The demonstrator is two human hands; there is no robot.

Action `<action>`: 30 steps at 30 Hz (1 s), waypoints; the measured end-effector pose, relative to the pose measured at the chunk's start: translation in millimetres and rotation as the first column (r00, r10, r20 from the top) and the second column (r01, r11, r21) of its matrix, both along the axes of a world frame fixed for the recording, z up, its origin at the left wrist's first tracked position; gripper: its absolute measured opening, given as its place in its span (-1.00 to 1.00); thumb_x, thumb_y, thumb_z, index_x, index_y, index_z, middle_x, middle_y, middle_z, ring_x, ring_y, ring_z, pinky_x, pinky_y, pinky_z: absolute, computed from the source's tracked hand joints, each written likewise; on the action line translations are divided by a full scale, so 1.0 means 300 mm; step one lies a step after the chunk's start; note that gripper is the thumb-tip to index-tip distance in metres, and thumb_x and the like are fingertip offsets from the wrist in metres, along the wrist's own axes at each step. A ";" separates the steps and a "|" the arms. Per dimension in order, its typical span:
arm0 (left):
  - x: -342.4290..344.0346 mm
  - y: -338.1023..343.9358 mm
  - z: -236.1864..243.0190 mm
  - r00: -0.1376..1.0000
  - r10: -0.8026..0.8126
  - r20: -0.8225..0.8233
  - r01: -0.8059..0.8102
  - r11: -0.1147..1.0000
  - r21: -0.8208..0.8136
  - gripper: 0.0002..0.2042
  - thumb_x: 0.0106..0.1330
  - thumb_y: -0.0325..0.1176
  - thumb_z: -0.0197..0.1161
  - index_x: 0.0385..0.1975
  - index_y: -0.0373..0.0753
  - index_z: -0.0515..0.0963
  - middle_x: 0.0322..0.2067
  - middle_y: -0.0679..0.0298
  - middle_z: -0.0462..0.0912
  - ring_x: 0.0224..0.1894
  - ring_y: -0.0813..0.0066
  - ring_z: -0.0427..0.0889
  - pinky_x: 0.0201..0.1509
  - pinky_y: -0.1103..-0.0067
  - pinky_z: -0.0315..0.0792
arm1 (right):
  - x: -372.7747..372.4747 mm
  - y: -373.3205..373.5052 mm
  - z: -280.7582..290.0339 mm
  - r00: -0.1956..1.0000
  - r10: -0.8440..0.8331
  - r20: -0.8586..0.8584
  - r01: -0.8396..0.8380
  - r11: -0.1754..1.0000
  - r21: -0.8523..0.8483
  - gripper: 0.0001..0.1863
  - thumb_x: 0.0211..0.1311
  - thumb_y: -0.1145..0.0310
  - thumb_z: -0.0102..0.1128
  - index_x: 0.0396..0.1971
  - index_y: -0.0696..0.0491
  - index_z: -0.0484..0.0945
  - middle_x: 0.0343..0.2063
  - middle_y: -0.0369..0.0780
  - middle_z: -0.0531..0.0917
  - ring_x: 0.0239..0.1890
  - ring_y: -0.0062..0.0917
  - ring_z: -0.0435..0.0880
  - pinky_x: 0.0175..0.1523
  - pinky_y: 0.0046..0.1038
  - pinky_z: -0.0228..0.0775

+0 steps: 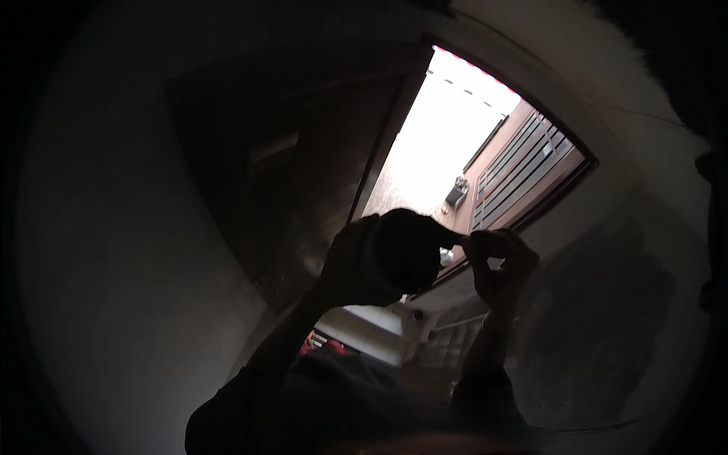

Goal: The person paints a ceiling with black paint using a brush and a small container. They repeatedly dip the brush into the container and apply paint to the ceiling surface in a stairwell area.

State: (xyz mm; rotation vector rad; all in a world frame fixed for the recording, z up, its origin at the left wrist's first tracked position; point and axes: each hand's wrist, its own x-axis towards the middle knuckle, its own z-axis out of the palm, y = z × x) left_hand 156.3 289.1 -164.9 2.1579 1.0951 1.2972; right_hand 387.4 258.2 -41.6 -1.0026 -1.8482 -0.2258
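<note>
A dark round object [409, 252] is held up in front of me against the bright doorway, nearly a silhouette. My left hand [347, 262] is wrapped round its left side. From its right side a narrow tapering piece [449, 235] runs out to my right hand [500, 262], whose thumb and fingertips pinch its end. The dim light hides the surface and kind of the object; I cannot tell whether the narrow piece is part of it or a strip coming off it.
An open doorway [421, 144] lets in strong daylight, with a dark door leaf [296, 174] swung to its left. Outside are a barred window [523, 163] and a dark pot [457, 192]. Pale walls [114, 250] stand on both sides, and light floor tiles [364, 334] show below.
</note>
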 end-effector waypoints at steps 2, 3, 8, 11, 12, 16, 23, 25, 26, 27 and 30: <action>0.027 -0.011 -0.024 0.998 0.051 0.033 -0.056 0.975 0.214 0.26 -0.34 0.03 0.71 0.41 -0.36 0.09 0.26 -0.15 0.33 0.30 -0.13 0.38 0.39 0.14 0.28 | -0.009 -0.011 -0.022 0.999 0.038 0.022 -0.038 0.999 0.021 -0.82 -0.01 0.47 0.57 -0.40 0.09 0.72 -0.52 -0.28 0.71 -0.55 -0.62 0.69 -0.46 -0.59 0.48; 0.046 -0.005 -0.034 0.996 0.089 0.004 -0.086 0.956 0.280 0.26 -0.33 0.02 0.71 0.42 -0.36 0.07 0.25 -0.15 0.33 0.28 -0.13 0.40 0.36 0.14 0.30 | -0.014 -0.014 -0.030 0.996 0.054 0.069 -0.058 0.997 0.059 -0.81 -0.01 0.46 0.57 -0.38 0.08 0.72 -0.52 -0.28 0.71 -0.54 -0.63 0.69 -0.45 -0.59 0.49; 0.053 0.020 -0.086 0.990 0.125 0.059 -0.137 0.941 0.310 0.26 -0.33 0.03 0.71 0.41 -0.37 0.08 0.25 -0.12 0.34 0.25 -0.09 0.44 0.31 0.18 0.36 | 0.001 -0.031 -0.067 0.947 0.148 0.284 -0.185 0.977 0.109 -0.77 0.03 0.49 0.53 -0.26 0.06 0.75 -0.42 -0.23 0.74 -0.43 -0.55 0.77 -0.41 -0.55 0.61; 0.033 0.023 -0.096 0.991 0.061 0.117 -0.092 0.957 0.274 0.27 -0.33 0.05 0.72 0.41 -0.34 0.08 0.26 -0.09 0.35 0.29 -0.05 0.42 0.34 0.21 0.36 | 0.009 -0.040 -0.079 0.917 0.134 0.375 -0.216 0.959 0.186 -0.71 -0.01 0.52 0.54 -0.22 0.05 0.76 -0.37 -0.22 0.75 -0.36 -0.52 0.80 -0.34 -0.55 0.68; 0.026 0.019 -0.099 0.991 0.047 0.127 -0.076 0.969 0.233 0.27 -0.33 0.05 0.72 0.42 -0.33 0.07 0.26 -0.08 0.35 0.30 -0.04 0.41 0.35 0.21 0.35 | 0.012 -0.048 -0.083 0.922 0.161 0.353 -0.223 0.964 0.144 -0.70 -0.02 0.53 0.55 -0.21 0.05 0.77 -0.35 -0.22 0.76 -0.34 -0.52 0.80 -0.32 -0.55 0.69; 0.035 0.008 -0.096 0.984 0.040 0.171 -0.051 0.997 0.060 0.28 -0.32 0.05 0.72 0.43 -0.30 0.05 0.28 -0.04 0.35 0.33 0.01 0.39 0.39 0.19 0.32 | 0.056 -0.079 -0.088 0.951 0.232 0.203 -0.244 0.969 0.036 -0.70 -0.06 0.51 0.57 -0.24 0.04 0.78 -0.31 -0.22 0.76 -0.31 -0.54 0.81 -0.29 -0.55 0.72; 0.046 0.022 -0.154 0.973 0.108 0.203 -0.143 0.976 0.165 0.24 -0.30 0.18 0.68 0.36 -0.39 0.15 0.16 -0.09 0.43 0.16 -0.07 0.51 0.21 0.13 0.44 | 0.106 -0.034 -0.126 0.972 0.235 -0.016 -0.226 0.951 0.212 -0.79 0.01 0.46 0.55 -0.31 0.10 0.75 -0.39 -0.18 0.74 -0.37 -0.48 0.77 -0.37 -0.53 0.63; 0.055 0.016 -0.137 0.964 0.071 0.255 -0.119 0.977 0.178 0.22 -0.28 0.17 0.68 0.36 -0.39 0.15 0.16 -0.05 0.44 0.19 -0.03 0.50 0.22 0.15 0.44 | 0.096 -0.006 -0.110 0.931 0.322 -0.173 -0.267 0.922 0.279 -0.84 0.06 0.53 0.48 -0.33 0.15 0.72 -0.44 -0.17 0.73 -0.39 -0.48 0.75 -0.37 -0.54 0.61; 0.064 0.007 -0.127 0.954 0.051 0.294 -0.108 0.977 0.181 0.22 -0.28 0.16 0.69 0.36 -0.39 0.16 0.15 -0.04 0.44 0.20 -0.02 0.50 0.22 0.17 0.44 | 0.092 -0.011 -0.093 0.932 0.290 -0.218 -0.225 0.933 0.279 -0.89 0.10 0.55 0.43 -0.35 0.18 0.70 -0.48 -0.17 0.72 -0.39 -0.49 0.73 -0.37 -0.55 0.60; 0.065 0.001 -0.116 0.951 0.020 0.310 -0.081 0.979 0.186 0.21 -0.29 0.15 0.69 0.35 -0.39 0.16 0.14 -0.03 0.45 0.19 -0.01 0.50 0.21 0.18 0.46 | 0.092 -0.002 -0.063 0.915 0.288 -0.282 -0.203 0.934 0.295 -0.93 0.14 0.58 0.38 -0.36 0.21 0.67 -0.51 -0.16 0.71 -0.39 -0.50 0.72 -0.38 -0.56 0.59; 0.073 -0.009 -0.098 0.959 0.014 0.283 -0.074 0.976 0.203 0.21 -0.31 0.12 0.72 0.35 -0.38 0.18 0.12 -0.04 0.46 0.16 0.00 0.54 0.17 0.21 0.50 | 0.110 0.048 0.072 0.855 0.281 -0.436 -0.118 0.924 0.363 -0.92 0.21 0.54 0.35 -0.39 0.23 0.63 -0.51 -0.17 0.70 -0.40 -0.52 0.70 -0.38 -0.55 0.54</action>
